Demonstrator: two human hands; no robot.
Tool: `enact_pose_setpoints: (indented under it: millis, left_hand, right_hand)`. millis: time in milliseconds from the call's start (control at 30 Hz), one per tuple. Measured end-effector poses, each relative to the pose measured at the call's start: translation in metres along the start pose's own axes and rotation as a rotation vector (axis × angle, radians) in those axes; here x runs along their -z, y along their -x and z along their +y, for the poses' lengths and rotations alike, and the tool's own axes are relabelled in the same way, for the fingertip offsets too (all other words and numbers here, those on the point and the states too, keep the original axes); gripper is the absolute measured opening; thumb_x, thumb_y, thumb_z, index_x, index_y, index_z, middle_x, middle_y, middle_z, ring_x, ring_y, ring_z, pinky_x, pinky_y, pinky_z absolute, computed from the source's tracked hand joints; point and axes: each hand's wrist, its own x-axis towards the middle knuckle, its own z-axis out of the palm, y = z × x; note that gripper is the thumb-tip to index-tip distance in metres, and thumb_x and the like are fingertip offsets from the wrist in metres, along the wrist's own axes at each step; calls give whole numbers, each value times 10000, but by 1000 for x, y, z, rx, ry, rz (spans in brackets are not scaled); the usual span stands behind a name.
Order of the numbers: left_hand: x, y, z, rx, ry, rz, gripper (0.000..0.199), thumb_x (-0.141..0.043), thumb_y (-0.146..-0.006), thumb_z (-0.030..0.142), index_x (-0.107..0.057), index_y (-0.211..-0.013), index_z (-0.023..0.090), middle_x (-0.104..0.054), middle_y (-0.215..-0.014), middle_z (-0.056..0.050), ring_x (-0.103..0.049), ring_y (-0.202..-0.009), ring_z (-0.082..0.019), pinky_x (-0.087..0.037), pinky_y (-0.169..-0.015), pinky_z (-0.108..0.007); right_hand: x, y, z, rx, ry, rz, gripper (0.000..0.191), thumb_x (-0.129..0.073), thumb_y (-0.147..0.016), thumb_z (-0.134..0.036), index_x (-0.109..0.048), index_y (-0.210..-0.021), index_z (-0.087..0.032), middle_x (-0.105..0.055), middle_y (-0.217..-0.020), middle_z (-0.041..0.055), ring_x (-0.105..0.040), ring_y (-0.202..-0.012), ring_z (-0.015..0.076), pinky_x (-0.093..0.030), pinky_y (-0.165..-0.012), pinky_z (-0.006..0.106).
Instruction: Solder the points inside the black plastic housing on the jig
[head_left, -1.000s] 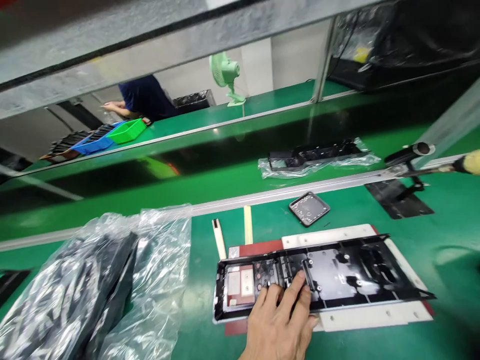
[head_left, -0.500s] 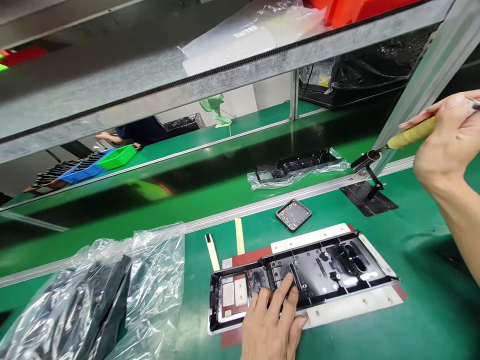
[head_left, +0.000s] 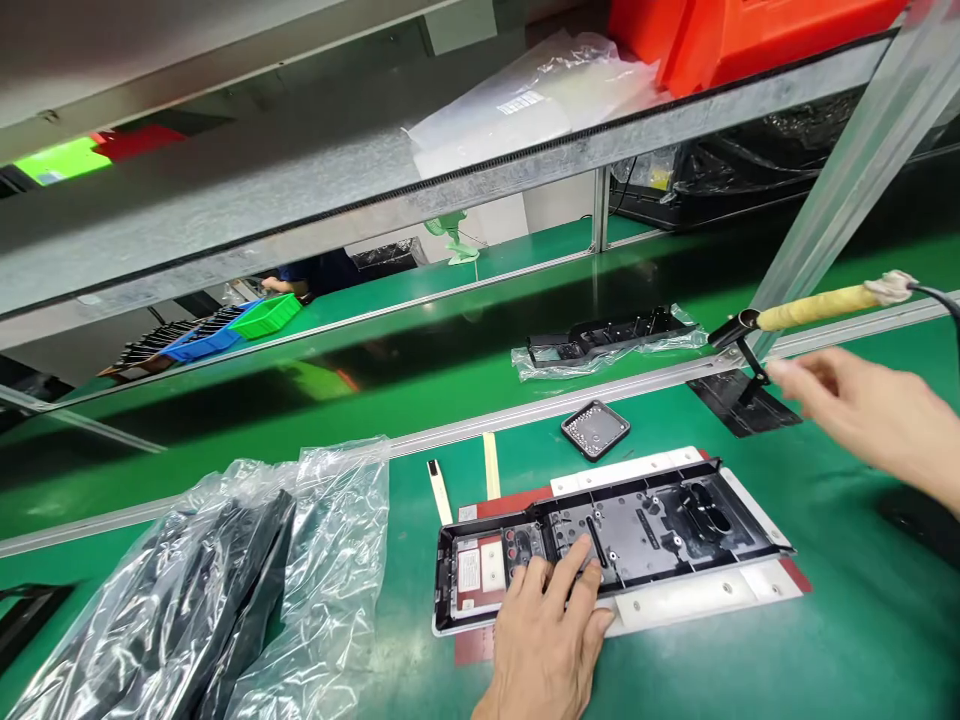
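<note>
My left hand (head_left: 544,625) lies with fingers spread on a long black plastic housing (head_left: 637,585), holding nothing. The housing rests open side up on a white and dark red fixture (head_left: 675,610). Inside it are ribs, posts and two oval openings. At the right, my right hand (head_left: 862,410) hovers empty, its fingers loosely bent and apart. Just above it a soldering iron (head_left: 817,305) with a yellow wrapped handle sits in the tube of a black stand (head_left: 739,328). A small black tray (head_left: 596,430) holding tiny metal pieces lies behind the housing.
Clear plastic bags (head_left: 330,560) with black parts cover the left of the green bench. A white and black tool (head_left: 439,490) and a pale strip (head_left: 491,465) lie behind the housing. Another black part (head_left: 607,335) rests on plastic farther back. A metal shelf (head_left: 300,230) crosses overhead.
My right hand has let go of the soldering iron, now seated in its stand, and has moved down and left below it. My left hand stays on the housing. The view has shifted slightly.
</note>
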Motion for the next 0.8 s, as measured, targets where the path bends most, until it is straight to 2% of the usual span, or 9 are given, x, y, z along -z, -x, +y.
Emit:
enact_pose_setpoints:
  millis: [133, 200, 267, 400, 533, 600, 700, 800]
  left_hand:
    - [5, -3, 0, -14, -12, -8, 323, -535, -993, 271, -662, -1282, 205, -602, -1440, -35, -532, -860, -226, -500, -741, -389]
    - [8, -4, 0, -22, -12, -19, 336, -505, -1004, 250, -647, -1303, 191, -600, -1435, -57, -544, -884, -232, -509, -757, -397]
    - [10, -4, 1, -14, 1, -22, 338, -480, -1015, 244, -638, -1308, 186, -595, -1433, -73, -556, -907, -238, -515, -776, -406]
    - [8, -4, 4, 61, 47, 27, 302, -462, -1028, 266, -657, -1250, 208, -572, -1425, -103, -579, -917, -234, -515, -795, -407]
    - [5, -5, 5, 96, 103, 74, 286, -463, -1019, 256, -657, -1222, 205, -581, -1344, -139, -579, -878, -223, -492, -723, -359]
    - [5, -5, 5, 98, 121, 94, 280, -464, -1015, 251, -657, -1213, 203, -588, -1303, -143, -577, -881, -223, -477, -707, -341]
    - [6, -6, 5, 94, 128, 109, 277, -462, -1013, 255, -658, -1202, 202, -593, -1271, -141, -574, -871, -217, -473, -705, -333]
    - [6, -6, 5, 93, 119, 119, 278, -456, -1015, 258, -667, -1186, 202, -596, -1256, -139, -579, -869, -212, -484, -716, -334]
  right_hand:
    - [-17, 74, -35, 176, -93, -309, 551, -288, -935, -754, -589, -953, -292, -671, -634, -10, -632, -561, 220, -410, -555, 311]
    - [-24, 100, -54, 234, -77, -364, 474, -322, -943, -716, -534, -967, -293, -613, -560, -29, -595, -506, 229, -368, -547, 316]
    - [-32, 114, -67, 246, -34, -340, 452, -349, -922, -709, -473, -994, -280, -586, -536, -17, -593, -496, 272, -294, -526, 328]
    - [-48, 117, -71, 243, 10, -280, 401, -368, -887, -657, -380, -1000, -272, -571, -546, -7, -604, -483, 316, -236, -506, 325]
    - [-58, 111, -61, 294, -61, -333, 336, -334, -922, -615, -369, -983, -286, -514, -514, -49, -551, -442, 260, -306, -518, 320]
    - [-60, 109, -59, 273, -117, -371, 356, -339, -922, -640, -370, -994, -293, -522, -524, -57, -547, -451, 247, -349, -545, 319]
    - [-61, 110, -62, 189, -126, -352, 455, -392, -843, -718, -351, -1000, -292, -537, -530, -38, -572, -486, 294, -361, -550, 344]
    - [-61, 112, -66, 170, -125, -325, 404, -342, -857, -664, -346, -1016, -293, -549, -538, -24, -581, -489, 312, -369, -552, 364]
